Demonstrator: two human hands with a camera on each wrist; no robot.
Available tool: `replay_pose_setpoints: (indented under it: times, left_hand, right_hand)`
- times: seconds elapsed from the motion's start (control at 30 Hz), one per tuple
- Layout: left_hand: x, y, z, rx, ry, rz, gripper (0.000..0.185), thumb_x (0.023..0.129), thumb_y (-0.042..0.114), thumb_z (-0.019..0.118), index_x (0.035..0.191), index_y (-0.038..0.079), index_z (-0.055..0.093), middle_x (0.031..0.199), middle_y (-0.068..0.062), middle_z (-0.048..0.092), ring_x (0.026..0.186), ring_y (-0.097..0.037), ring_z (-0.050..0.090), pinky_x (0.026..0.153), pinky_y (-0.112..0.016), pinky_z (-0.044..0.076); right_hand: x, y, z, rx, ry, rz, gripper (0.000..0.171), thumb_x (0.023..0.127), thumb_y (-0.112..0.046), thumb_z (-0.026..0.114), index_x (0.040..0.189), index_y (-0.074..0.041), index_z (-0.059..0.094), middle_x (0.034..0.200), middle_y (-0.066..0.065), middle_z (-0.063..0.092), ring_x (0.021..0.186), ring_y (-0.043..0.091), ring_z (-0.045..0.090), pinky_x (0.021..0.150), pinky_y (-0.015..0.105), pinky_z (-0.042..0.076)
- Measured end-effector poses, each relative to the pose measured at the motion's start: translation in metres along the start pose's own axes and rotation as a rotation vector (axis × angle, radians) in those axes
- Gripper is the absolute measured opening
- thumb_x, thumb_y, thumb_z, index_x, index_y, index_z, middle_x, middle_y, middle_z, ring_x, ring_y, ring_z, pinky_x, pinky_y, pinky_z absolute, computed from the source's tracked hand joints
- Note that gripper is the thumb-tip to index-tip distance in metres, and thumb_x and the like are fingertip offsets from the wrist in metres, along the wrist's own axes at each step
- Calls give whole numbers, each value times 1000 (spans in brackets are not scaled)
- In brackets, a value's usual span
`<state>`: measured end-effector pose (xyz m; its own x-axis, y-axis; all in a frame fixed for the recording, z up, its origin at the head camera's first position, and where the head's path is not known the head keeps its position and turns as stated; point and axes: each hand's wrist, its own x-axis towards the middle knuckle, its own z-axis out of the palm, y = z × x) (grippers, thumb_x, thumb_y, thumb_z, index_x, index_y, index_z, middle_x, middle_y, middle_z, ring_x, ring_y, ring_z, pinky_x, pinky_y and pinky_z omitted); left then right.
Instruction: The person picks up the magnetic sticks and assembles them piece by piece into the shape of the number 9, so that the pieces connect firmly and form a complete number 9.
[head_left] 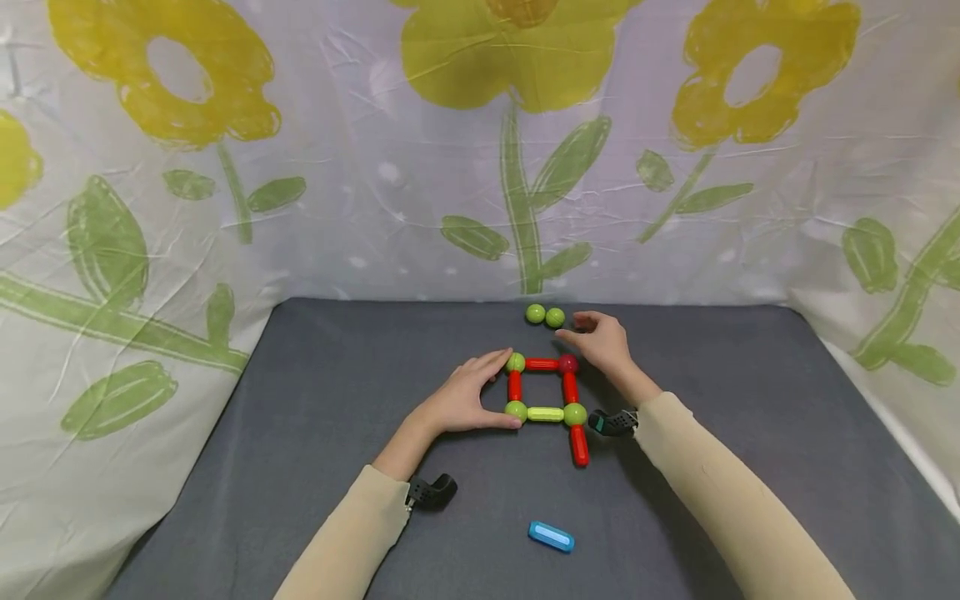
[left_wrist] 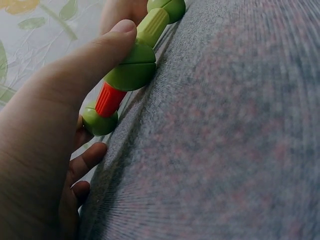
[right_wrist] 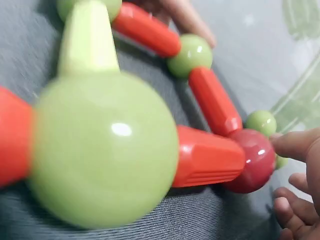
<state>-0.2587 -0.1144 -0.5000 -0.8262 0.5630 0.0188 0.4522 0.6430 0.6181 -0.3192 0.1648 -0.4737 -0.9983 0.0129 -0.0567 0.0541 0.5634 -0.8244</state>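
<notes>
A square frame of toy building rods and balls lies flat on the table. It has green balls at three corners and a dark red ball at the far right. Three sides are red rods, the near side is a yellow-green rod, and one more red rod sticks out from the near right corner. My left hand holds the left side between thumb and fingers, a ball at each end. Beyond the red ball, my right hand hovers with loosely bent fingers beside two loose green balls.
A blue rod with a pale stripe lies alone nearer the front of the dark grey table. Behind and at the sides hangs a cloth printed with yellow flowers.
</notes>
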Motion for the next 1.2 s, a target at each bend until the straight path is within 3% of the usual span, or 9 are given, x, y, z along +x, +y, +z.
replay_pose_setpoints:
  times: [0.2,0.53,0.8,1.0,1.2]
  left_hand:
    - [1,-2,1,6,-2,3,114,83,65,84,171,22,25,174,1,29,152,-31,39,126,-61,24]
    - [1,0,1,13,14,2,114,83,63,85,171,21,26,174,1,30,151,-29,40,126,-59,25]
    - [3,3,4,0,0,19,114,83,61,85,171,19,26,174,-1,30,153,-32,38,125,-61,25]
    - [3,3,8,0,-14,19,114,84,64,83,171,20,25,174,-1,30,149,-32,43,125,-62,25]
    - [2,1,3,10,7,15,114,83,61,86,171,21,25,174,1,30,143,-29,48,126,-59,24]
  right_hand:
    - [14,-3,7,-33,1,1,64,97,-33,80,149,-2,58,148,21,60,138,38,55,113,53,46]
    - [21,-7,15,-102,32,-97,52,98,-25,78,141,0,65,137,23,67,123,39,63,104,52,51]
    - [15,0,7,-94,46,-76,50,100,-26,75,141,1,65,136,24,67,119,40,63,100,52,52]
    - [-19,-2,-10,-35,47,-131,47,100,-31,76,137,-4,68,128,20,71,105,31,64,84,41,51]
    - [-94,-6,-30,11,65,-288,35,95,-25,82,126,-11,74,107,8,72,90,21,60,73,29,43]
